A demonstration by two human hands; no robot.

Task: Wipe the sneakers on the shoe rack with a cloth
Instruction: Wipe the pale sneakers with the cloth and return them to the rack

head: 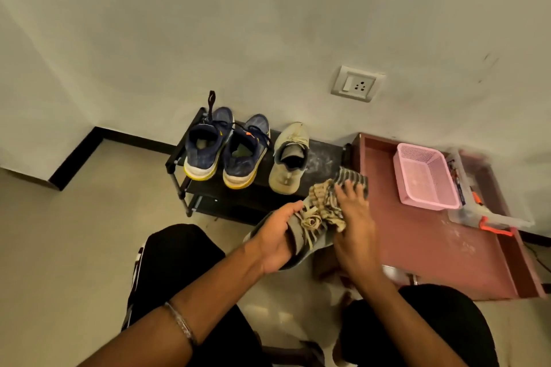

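A pale plaster wall point(268, 24) with a switch-and-socket plate point(357, 83) filled the upper view, and a cream tiled floor point(59, 247) ran under me. Against the wall stood the black shoe rack point(322, 152), and on its top shelf I saw a pair of navy sneakers point(226, 149) with yellow-edged soles, heels toward me, and just to their right a single beige sneaker point(288, 158). Its mate, the grey-beige sneaker point(307, 235), was off the rack, held in front of the shelf over my knees. My left hand point(275, 243) gripped it from the left side, thumb across the top near the laces and fingers curled beneath, so the shoe lay between my two hands. My right hand point(353, 226) lay flat on the striped cloth point(331, 202), fingers extended, pressing it against the right side and toe of the shoe; I could not tell whether the thumb pinched the fabric. The cloth bunched over the toe end and trailed toward the rack's right edge. Right of the rack sat a reddish-brown low table point(432, 247) carrying a pink plastic basket point(425, 176) and a clear container point(477, 205) beside it.
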